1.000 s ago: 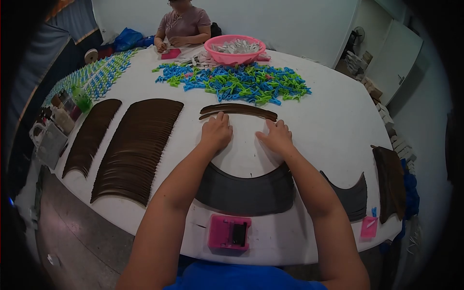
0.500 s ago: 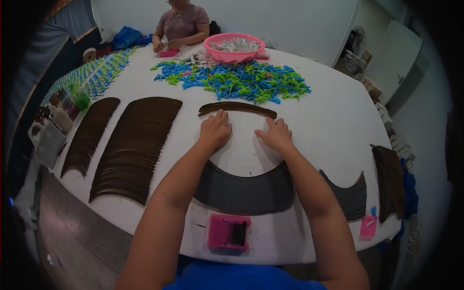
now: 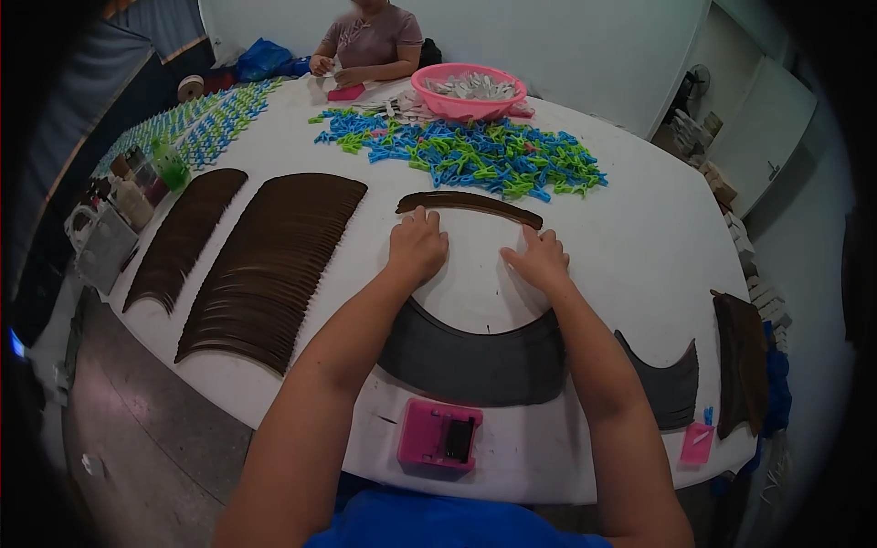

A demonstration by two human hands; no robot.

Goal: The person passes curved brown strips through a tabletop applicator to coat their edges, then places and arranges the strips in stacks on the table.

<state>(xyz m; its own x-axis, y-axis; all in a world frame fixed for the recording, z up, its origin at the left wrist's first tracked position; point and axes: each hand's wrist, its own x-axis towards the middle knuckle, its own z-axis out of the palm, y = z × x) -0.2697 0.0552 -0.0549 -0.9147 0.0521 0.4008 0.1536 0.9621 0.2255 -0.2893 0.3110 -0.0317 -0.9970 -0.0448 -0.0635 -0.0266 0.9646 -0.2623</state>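
Note:
A short stack of curved dark-brown strips lies as an arc on the white table. My left hand rests by its left end, fingers bent and fingertips at the lower edge. At the right end, my right hand has its thumb apart and fingertips against the strips. Neither hand is wrapped round them. Between my forearms lies a wide fan of dark-grey curved strips, its outer parts partly behind my arms. Nearer my body sits a pink box with a black block.
Brown strip stacks lie left. Blue and green clips are heaped at the back, near a pink basket. Another person sits across. Right are grey strips, a brown bundle and a pink tray.
The whole view has shifted, so the table's contents appear slightly further right. Both my hands stay at the two ends of the brown strips. The other person's hands have moved slightly.

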